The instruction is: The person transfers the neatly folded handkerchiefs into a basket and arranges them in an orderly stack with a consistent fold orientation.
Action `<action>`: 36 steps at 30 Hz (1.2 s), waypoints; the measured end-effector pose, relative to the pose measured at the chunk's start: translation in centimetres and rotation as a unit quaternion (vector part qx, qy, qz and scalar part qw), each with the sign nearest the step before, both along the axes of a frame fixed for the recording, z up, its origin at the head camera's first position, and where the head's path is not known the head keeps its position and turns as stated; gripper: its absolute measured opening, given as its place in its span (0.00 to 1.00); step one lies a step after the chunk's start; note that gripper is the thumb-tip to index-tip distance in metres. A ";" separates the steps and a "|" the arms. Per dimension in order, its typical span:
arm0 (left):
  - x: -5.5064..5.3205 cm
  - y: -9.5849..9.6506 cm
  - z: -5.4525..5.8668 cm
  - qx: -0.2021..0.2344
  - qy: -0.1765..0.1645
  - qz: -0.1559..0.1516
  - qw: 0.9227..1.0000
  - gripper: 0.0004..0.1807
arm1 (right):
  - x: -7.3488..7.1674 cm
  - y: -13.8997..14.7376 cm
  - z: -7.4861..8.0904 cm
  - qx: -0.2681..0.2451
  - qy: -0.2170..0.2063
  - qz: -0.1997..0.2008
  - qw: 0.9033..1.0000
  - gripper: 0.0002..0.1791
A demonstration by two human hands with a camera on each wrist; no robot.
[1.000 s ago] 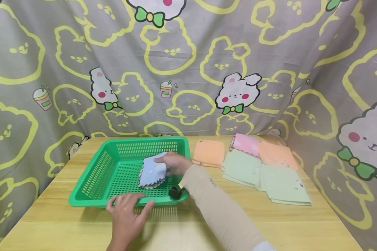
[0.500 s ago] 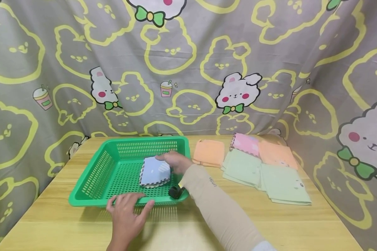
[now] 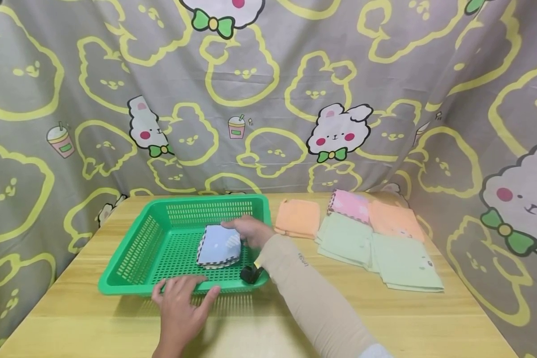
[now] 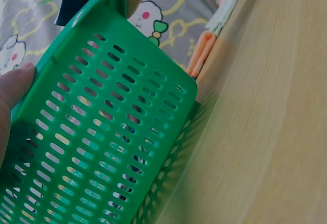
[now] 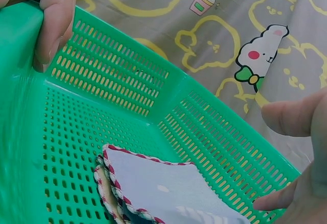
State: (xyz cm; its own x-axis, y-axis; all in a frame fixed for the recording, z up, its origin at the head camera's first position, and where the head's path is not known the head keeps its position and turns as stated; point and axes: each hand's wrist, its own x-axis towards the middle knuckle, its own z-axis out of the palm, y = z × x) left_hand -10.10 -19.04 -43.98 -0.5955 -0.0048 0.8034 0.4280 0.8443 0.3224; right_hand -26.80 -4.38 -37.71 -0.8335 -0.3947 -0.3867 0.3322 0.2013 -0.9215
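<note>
A folded light-blue cloth with a checkered edge lies in the right part of a green plastic basket. More than one layer of fabric shows at its edge in the right wrist view. My right hand reaches over the basket's right side; its thumb and finger are spread apart beside the cloth, holding nothing that I can see. My left hand grips the basket's near rim. Its fingers hook over into the basket, while the thumb stays on the outer side.
Folded cloths lie on the wooden table to the basket's right: an orange one, a pink one, another orange one and green ones. A patterned curtain hangs behind. A black wrist device overhangs the basket.
The blue cloth has settled from a tilt to lying flatter in the basket, and my right hand has let go of it. My left hand has stayed on the rim.
</note>
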 end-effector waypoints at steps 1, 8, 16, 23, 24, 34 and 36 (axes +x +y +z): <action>0.0 0.0 0.0 0.000 0.000 0.000 1.000 0.31 | 0.0 0.0 0.0 0.000 -0.001 -0.001 1.000 0.42; 0.0 -0.1 0.1 0.003 0.003 0.000 1.000 0.32 | -0.1 -0.1 0.1 -0.001 -0.003 0.005 1.000 0.43; 0.0 -0.1 0.2 0.004 0.010 0.000 1.000 0.32 | -0.3 -0.1 0.1 -0.010 0.003 0.010 1.000 0.37; 0.1 -0.1 0.2 0.003 0.007 0.001 1.000 0.33 | -0.5 -0.2 -0.1 -0.043 0.018 -0.011 0.999 0.29; 0.1 -0.1 0.2 0.002 0.006 0.002 1.000 0.33 | -0.5 -0.2 0.0 -0.051 0.023 -0.011 0.998 0.31; 0.0 -0.2 0.0 0.001 0.006 0.000 1.000 0.33 | -0.4 -0.2 0.1 -0.164 0.060 -0.088 0.981 0.26; -0.1 -0.2 0.0 0.000 0.009 -0.001 1.000 0.32 | -0.5 0.0 0.1 -0.179 0.070 -0.097 0.977 0.23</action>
State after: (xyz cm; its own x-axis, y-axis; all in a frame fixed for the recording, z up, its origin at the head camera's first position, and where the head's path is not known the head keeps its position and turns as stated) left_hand -10.18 -19.22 -44.02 -0.5807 -0.0033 0.8141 0.4351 0.8439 0.3138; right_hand -27.26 -4.40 -37.59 -0.9411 -0.3123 -0.1295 0.1972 -0.1958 -0.9606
